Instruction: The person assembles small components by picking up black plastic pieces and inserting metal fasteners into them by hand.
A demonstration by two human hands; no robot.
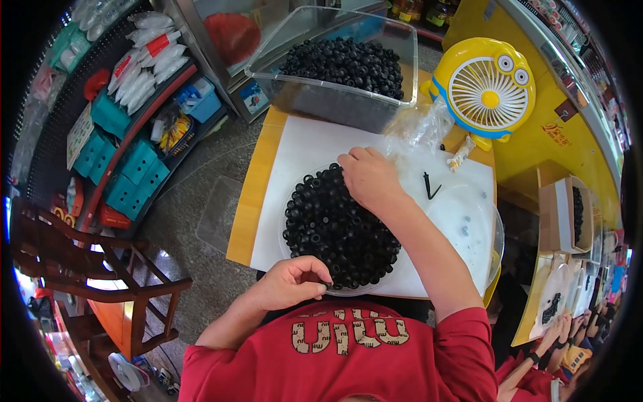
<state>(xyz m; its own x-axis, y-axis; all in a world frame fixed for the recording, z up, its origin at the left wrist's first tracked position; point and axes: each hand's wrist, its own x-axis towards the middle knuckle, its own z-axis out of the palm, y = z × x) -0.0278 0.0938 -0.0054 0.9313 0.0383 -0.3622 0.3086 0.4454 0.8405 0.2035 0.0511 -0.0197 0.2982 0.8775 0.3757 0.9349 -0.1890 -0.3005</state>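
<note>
Pile of small black rings (341, 228) sits heaped in a clear shallow dish (289, 251), centre of the view, on a white sheet (305, 144) covering the wooden worktop (251, 194).

Right hand (370, 177) lies on the pile at its 1 o'clock edge, palm down, fingers curled into the rings; whether it has one pinched, cannot tell, knuckles hide the tips.

Left hand (291, 281) at the pile's 7 o'clock edge, by the dish rim, fingers clenched, thumb and forefinger nipped together on something small and dark, probably one black ring, too small to confirm.

Outward from the pile:
- 3 o'clock: second clear dish (469, 228), nearly bare, a few small bits in it.
- 2 o'clock: small black bent piece (429, 186) on the white sheet, crumpled clear plastic bag (418, 127) just above it.
- 12 o'clock: clear plastic bin (335, 67) full of the same black rings, at the far worktop edge.
- 1 o'clock, further out: yellow desk fan (485, 87) with cartoon eyes.
- 9 o'clock, well apart: teal boxes (130, 167) on a curved shelf, wooden chair (100, 268) on the floor.
- 4 o'clock, frame edge: another person's hands (559, 331) beside a white tray holding black rings.
</note>
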